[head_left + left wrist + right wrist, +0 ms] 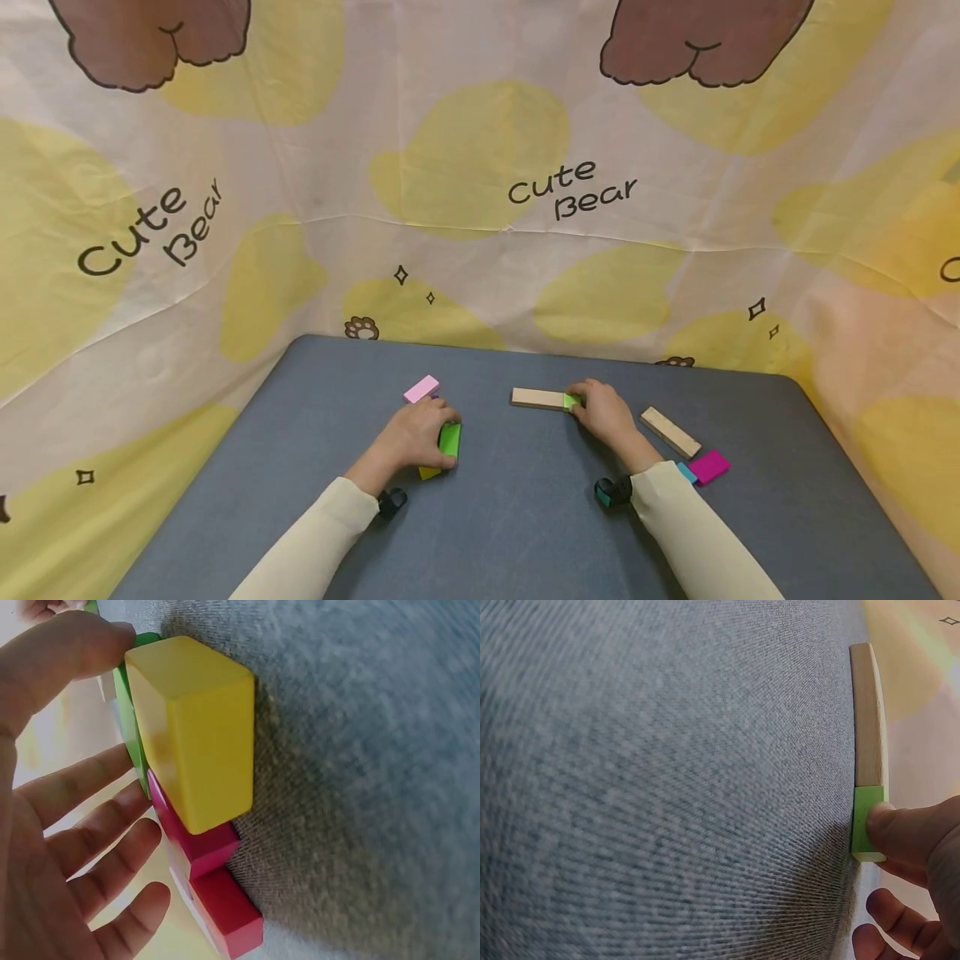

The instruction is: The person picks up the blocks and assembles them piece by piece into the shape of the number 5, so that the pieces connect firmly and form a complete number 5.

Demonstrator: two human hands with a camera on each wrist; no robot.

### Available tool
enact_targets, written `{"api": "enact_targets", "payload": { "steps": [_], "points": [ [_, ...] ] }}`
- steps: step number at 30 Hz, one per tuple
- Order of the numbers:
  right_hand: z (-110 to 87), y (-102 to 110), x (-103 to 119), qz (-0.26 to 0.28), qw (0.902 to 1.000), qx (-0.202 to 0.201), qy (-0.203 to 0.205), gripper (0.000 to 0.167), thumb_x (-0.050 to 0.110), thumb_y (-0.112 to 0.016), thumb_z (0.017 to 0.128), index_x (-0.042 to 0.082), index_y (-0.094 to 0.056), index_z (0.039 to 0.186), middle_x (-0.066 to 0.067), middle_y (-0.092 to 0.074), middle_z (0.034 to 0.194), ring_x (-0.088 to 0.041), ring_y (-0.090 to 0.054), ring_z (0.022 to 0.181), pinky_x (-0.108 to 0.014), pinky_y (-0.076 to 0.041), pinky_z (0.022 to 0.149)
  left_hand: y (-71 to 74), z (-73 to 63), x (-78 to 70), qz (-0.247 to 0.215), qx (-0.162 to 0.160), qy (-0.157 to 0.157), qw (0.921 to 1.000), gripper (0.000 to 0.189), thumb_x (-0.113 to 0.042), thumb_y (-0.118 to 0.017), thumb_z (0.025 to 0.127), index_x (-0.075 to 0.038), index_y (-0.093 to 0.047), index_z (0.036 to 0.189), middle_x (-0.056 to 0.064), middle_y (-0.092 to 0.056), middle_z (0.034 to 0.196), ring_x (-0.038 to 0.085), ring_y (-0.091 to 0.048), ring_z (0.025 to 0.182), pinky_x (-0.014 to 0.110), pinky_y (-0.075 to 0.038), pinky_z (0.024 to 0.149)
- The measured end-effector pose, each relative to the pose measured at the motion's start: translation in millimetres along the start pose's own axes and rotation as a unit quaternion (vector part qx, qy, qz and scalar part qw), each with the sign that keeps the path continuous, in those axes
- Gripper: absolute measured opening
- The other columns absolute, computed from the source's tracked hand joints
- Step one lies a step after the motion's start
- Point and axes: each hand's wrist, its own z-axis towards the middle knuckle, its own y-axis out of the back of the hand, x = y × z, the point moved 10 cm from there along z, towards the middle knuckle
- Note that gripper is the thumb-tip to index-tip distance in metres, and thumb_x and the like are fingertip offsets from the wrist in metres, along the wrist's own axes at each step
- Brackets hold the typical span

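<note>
Lengthwise, my left hand [416,433] holds a green block [450,439] between thumb and fingers. Close under that hand are a yellow block [210,735], a magenta block [206,847] and a red block [229,915], lying on the table in the left wrist view. A pink block [422,388] shows just beyond the fingers. My right hand [606,412] pinches a small light green block [866,817], its thumb on the near face. This block lines up end to end with a long wooden block [537,398] on the table.
To the right of my right hand, another wooden block [671,432] lies at an angle on the grey table [517,517]. A magenta block [709,467] and a blue block [686,472] are by the right sleeve. A printed cloth [465,167] hangs behind the table.
</note>
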Motion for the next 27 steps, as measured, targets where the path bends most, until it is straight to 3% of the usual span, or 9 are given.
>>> {"api": "enact_targets", "payload": {
  "steps": [11, 18, 27],
  "points": [
    [0.9, -1, -2, 0.001, 1.0000, -0.002, -0.004, 0.027, 0.011, -0.072, 0.084, 0.009, -0.072, 0.111, -0.012, -0.067, 0.104, -0.030, -0.065, 0.092, -0.046, -0.052, 0.073, -3.1, 12.8, -2.1, -0.010, -0.021, 0.018, 0.9996, 0.055, -0.050, -0.075, 0.069, -0.019, -0.068, 0.114, -0.001, -0.064, 0.106, 0.014, -0.051, 0.088, 0.033, -0.046, 0.075],
    [0.7, -1, 0, 0.001, 1.0000, 0.003, -0.004, 0.026, 0.011, -0.072, 0.084, 0.009, -0.072, 0.110, -0.012, -0.067, 0.103, -0.030, -0.065, 0.090, -0.046, -0.052, 0.073, 1.9, 30.4, -12.7, -0.025, -0.048, 0.017, 0.9984, 0.054, -0.047, -0.076, 0.068, -0.019, -0.069, 0.114, 0.000, -0.063, 0.104, 0.016, -0.051, 0.091, 0.032, -0.046, 0.076],
    [1.7, 0, -1, 0.000, 0.9999, 0.003, -0.010, 0.027, 0.012, -0.072, 0.085, 0.009, -0.071, 0.111, -0.012, -0.067, 0.104, -0.029, -0.065, 0.090, -0.046, -0.052, 0.072, -1.1, 60.5, -17.9, -0.060, -0.042, 0.039, 0.9966, 0.057, -0.043, -0.075, 0.068, -0.019, -0.067, 0.119, 0.002, -0.061, 0.108, 0.018, -0.050, 0.094, 0.034, -0.045, 0.076]
  ]
}}
